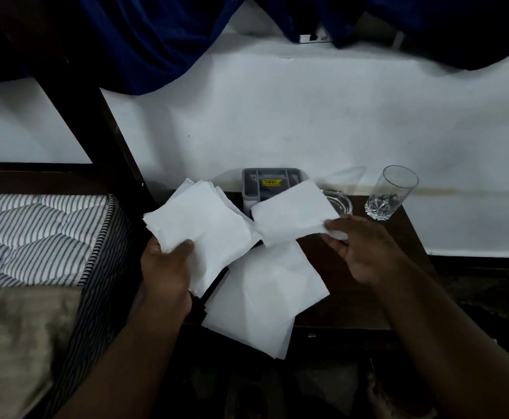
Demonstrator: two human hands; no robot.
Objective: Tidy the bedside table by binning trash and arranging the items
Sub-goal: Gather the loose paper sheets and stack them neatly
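The bed (pixel 35 231) lies left of the left hand (pixel 165 267). The table (pixel 337 306) sits under both hands, with loose napkins (pixel 262 294) between them. The left hand grips a napkin stack (pixel 201 225). The right hand (pixel 365 252) pinches one napkin (pixel 292 213), and a glass (pixel 390 192) stands beyond it.

- Back of table (pixel 313 255) blocked: grey tray (pixel 272 176), ashtray (pixel 339 202), glass (pixel 390 193) in a row by wall
- Front-centre under loose napkin pile (pixel 262 300)
- L hand (pixel 165 267) w/ napkin stack (pixel 198 231), R hand (pixel 365 252) w/ single napkin (pixel 292 216) fill air above middle
- L side: mattress (pixel 35 231), bedpost (pixel 96 122) close in
- Bare wood only front-R, below glass
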